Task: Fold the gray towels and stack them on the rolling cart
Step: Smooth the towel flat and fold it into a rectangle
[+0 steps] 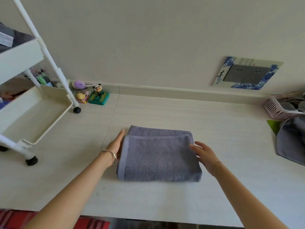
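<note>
A folded gray towel (158, 156) lies flat on the pale table (231, 129), its hemmed edge to the left. My left hand (116, 142) lies against the towel's left edge with straight fingers. My right hand (203, 154) rests on the towel's right side, fingers spread and relaxed. The white rolling cart (33, 113) stands at the left on the table; its lower tray is bare, and gray cloth (18, 38) shows in its top tray. More gray towel (290, 139) lies heaped at the right edge.
Small toy figures (97, 95) stand by the wall behind the cart's caster. A pink basket (279, 108) with items sits at the far right, and a green item peeks from under the heaped towel. A wall socket plate (247, 73) is above.
</note>
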A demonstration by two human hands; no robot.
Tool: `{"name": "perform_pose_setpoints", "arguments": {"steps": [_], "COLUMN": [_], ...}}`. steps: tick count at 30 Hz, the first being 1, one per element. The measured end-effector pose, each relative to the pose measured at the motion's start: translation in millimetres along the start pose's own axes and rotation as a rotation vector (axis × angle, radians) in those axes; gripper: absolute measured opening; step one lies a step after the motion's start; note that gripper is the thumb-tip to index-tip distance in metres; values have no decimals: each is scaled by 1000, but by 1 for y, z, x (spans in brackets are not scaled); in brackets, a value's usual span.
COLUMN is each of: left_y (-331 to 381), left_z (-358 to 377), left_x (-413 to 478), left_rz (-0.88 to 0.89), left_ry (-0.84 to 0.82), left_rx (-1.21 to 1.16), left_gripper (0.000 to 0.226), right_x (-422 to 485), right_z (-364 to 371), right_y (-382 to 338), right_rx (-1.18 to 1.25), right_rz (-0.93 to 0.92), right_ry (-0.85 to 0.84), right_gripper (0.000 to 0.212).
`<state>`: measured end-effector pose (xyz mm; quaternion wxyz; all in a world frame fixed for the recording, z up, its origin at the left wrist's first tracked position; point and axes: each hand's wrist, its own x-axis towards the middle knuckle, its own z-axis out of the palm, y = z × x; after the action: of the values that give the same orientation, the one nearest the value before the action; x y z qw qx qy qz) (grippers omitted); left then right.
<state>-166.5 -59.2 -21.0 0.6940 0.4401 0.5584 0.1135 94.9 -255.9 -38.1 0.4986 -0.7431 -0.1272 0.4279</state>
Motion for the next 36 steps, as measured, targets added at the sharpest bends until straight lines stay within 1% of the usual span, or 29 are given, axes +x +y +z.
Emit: {"name": "perform_pose_setpoints", "arguments": {"steps": [1,2,4,5,7,8,10,12,14,16,17,20,21,23,26,28,30,31,32,33,34,35,36], "left_y": [-9,-17,-29,-32,-36,-35,-31,-26,-17,-10,-8,-14,-18,-25,-33,-37,-40,-40,-39,-37,-34,-31,-29], "left_z": [-2,-3,-4,-3,-2,0,4,11,18,21,21,17,16,14,17,19,19,18,19,20,22,24,27], "left_x": [-1,-2,-6,-9,-9,-9,-8,-8,-9,2,9,31,35,36,32,32,32,31,29,28,25,22,22], "left_rz": [0,31,115,164,302,375,503,615,695,693,639,380,358,443,581,602,604,606,616,623,613,614,673], "left_ry": [21,40,58,64,77,72,63,65,113,183,200,179,175,196,255,283,302,311,323,337,371,429,496], "left_rx": [72,160,313,382,489,501,480,435,360,313,334,577,638,657,579,573,610,628,652,685,748,834,936], "left_gripper": [64,58,29,19,15,16,15,12,7,10,13,20,24,31,32,31,31,31,31,28,23,23,32], "right_x": [-3,-7,-17,-22,-27,-29,-31,-34,-36,-32,-29,-17,-15,-13,-12,-11,-10,-12,-12,-12,-12,-14,-13], "right_z": [-1,-3,-2,0,2,3,7,10,14,16,16,17,18,20,20,19,21,23,26,30,36,44,54], "right_y": [7,14,28,33,40,40,36,30,22,19,19,21,20,20,23,22,20,18,19,17,15,12,9], "right_rx": [-18,-72,-229,-295,-380,-413,-445,-413,-387,-378,-388,-459,-485,-511,-489,-523,-619,-658,-698,-742,-798,-860,-916], "right_rz": [-2,-12,-47,-68,-110,-133,-210,-275,-312,-309,-283,-177,-165,-170,-189,-162,-107,-120,-185,-283,-387,-482,-555], "right_ry": [19,39,40,25,16,28,66,124,194,250,259,273,283,298,315,308,306,329,372,427,465,466,441], "right_gripper": [46,42,33,33,44,46,40,35,35,35,35,37,36,35,32,28,17,17,29,42,52,55,56]}}
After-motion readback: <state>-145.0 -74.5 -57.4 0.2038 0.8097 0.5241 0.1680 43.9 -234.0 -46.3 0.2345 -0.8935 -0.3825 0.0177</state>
